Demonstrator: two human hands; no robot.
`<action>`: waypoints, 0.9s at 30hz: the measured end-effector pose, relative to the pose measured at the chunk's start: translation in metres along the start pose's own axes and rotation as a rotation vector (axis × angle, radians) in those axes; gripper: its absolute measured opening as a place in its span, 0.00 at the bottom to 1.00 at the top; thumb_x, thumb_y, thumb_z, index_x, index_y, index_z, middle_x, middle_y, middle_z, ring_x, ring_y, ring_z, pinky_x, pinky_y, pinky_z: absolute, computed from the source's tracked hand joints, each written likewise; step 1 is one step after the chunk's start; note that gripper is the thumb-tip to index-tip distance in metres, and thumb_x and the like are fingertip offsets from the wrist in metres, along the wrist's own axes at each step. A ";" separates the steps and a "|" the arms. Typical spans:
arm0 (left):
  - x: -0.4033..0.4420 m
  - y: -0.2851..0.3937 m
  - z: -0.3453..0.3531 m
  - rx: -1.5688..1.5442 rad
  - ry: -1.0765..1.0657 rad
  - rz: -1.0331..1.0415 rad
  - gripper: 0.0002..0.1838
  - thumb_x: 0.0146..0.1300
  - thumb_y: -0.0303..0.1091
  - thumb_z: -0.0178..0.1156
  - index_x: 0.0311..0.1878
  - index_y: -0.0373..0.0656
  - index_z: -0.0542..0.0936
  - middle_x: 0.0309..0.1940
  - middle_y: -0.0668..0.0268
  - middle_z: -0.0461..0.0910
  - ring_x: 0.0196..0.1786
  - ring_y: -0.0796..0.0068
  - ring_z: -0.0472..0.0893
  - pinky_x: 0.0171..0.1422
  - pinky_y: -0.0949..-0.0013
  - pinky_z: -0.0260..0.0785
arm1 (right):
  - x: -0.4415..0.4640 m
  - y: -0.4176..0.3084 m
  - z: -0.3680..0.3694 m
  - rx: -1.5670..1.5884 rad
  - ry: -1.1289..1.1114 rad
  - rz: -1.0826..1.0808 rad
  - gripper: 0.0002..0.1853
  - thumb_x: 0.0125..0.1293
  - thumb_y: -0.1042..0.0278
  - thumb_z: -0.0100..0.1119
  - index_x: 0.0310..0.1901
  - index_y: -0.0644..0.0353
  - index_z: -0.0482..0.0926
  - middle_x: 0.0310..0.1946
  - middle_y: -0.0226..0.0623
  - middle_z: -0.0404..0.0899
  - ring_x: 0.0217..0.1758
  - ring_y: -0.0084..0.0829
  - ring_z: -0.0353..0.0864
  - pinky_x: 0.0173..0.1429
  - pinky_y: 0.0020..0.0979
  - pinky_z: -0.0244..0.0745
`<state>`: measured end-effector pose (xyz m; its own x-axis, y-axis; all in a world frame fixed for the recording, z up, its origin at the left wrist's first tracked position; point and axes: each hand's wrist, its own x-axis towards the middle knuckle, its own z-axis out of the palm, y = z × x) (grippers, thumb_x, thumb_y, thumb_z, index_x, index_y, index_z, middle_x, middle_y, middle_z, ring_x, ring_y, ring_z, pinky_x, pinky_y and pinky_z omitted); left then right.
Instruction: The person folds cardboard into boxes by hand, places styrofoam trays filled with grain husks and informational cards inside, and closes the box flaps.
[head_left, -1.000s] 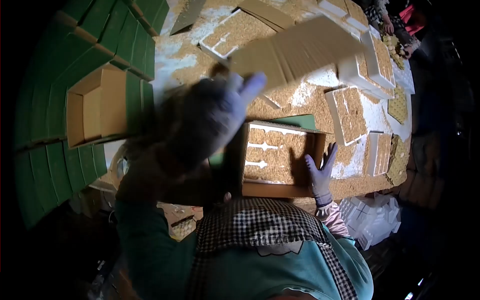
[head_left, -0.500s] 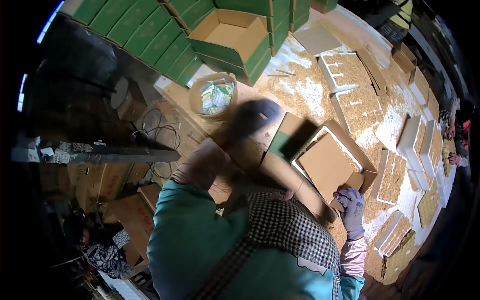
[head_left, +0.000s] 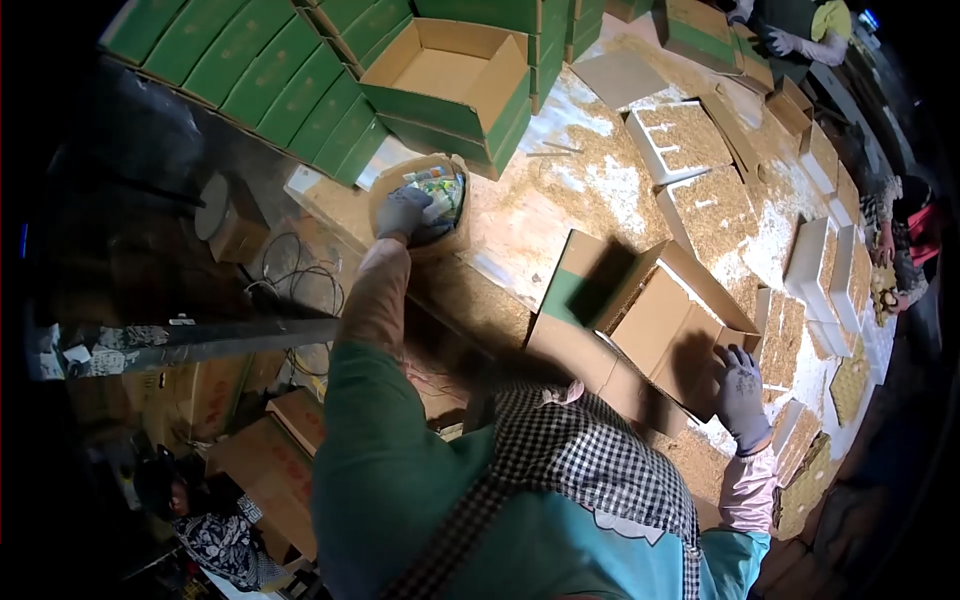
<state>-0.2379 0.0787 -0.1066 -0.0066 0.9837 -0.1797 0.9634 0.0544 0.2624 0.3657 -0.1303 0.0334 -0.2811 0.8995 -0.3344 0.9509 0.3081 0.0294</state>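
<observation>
Bright light covers the middle of the table (head_left: 505, 235), while the floor (head_left: 262, 172) past its left edge is dim. Shadows lie on the green flap (head_left: 590, 285) and beside the right hand (head_left: 741, 395). Wide-angle distortion curves the table's right edge.

Left hand (head_left: 405, 213): one, grey-gloved, at the far left; fingers partly hidden, grip hard to make out. Left arm (head_left: 365, 400): one, teal-sleeved above, paler-sleeved below, reaching forward, nearly straight. Right hand (head_left: 741, 393): one, grey-gloved, at the right, fingers slightly parted and pointing toward the far side. Right forearm (head_left: 750, 490): one, pink-sleeved, extended from near right, wrist (head_left: 757, 446) roughly straight.
</observation>
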 end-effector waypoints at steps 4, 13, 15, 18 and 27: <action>-0.004 -0.015 -0.006 0.200 0.263 0.238 0.10 0.59 0.40 0.56 0.41 0.56 0.85 0.44 0.63 0.82 0.48 0.59 0.80 0.53 0.60 0.72 | 0.044 -0.059 -0.005 0.210 0.190 -0.055 0.32 0.63 0.54 0.58 0.70 0.45 0.64 0.70 0.54 0.58 0.73 0.58 0.53 0.75 0.53 0.47; -0.075 0.264 -0.046 -0.821 0.163 0.816 0.04 0.60 0.28 0.59 0.35 0.38 0.77 0.41 0.54 0.82 0.48 0.55 0.82 0.49 0.63 0.74 | 0.070 -0.097 -0.031 1.950 0.389 -0.057 0.32 0.63 0.72 0.62 0.68 0.68 0.62 0.54 0.40 0.75 0.56 0.28 0.75 0.63 0.29 0.70; -0.104 0.322 -0.028 -0.923 0.054 0.687 0.07 0.58 0.28 0.64 0.35 0.37 0.76 0.44 0.52 0.82 0.44 0.63 0.82 0.48 0.67 0.74 | 0.072 -0.100 -0.044 2.088 0.423 0.004 0.26 0.62 0.77 0.62 0.62 0.69 0.68 0.44 0.37 0.79 0.46 0.23 0.78 0.50 0.24 0.74; -0.111 0.357 -0.013 -1.170 -0.227 0.566 0.11 0.57 0.28 0.65 0.40 0.36 0.75 0.44 0.55 0.82 0.42 0.70 0.82 0.46 0.71 0.73 | 0.069 -0.073 -0.028 1.993 0.491 0.131 0.15 0.62 0.77 0.63 0.51 0.67 0.76 0.30 0.29 0.80 0.30 0.15 0.74 0.37 0.17 0.69; -0.113 0.392 0.036 -0.695 -0.445 0.626 0.25 0.57 0.36 0.64 0.57 0.36 0.75 0.47 0.50 0.80 0.43 0.53 0.82 0.51 0.62 0.73 | 0.017 -0.030 -0.001 1.239 0.744 0.385 0.16 0.67 0.55 0.61 0.42 0.63 0.79 0.25 0.30 0.78 0.29 0.21 0.76 0.36 0.27 0.71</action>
<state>0.1497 -0.0170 -0.0178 0.6775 0.7257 -0.1198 0.3926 -0.2190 0.8933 0.3319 -0.1242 0.0280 0.3683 0.9276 0.0624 0.3759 -0.0872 -0.9225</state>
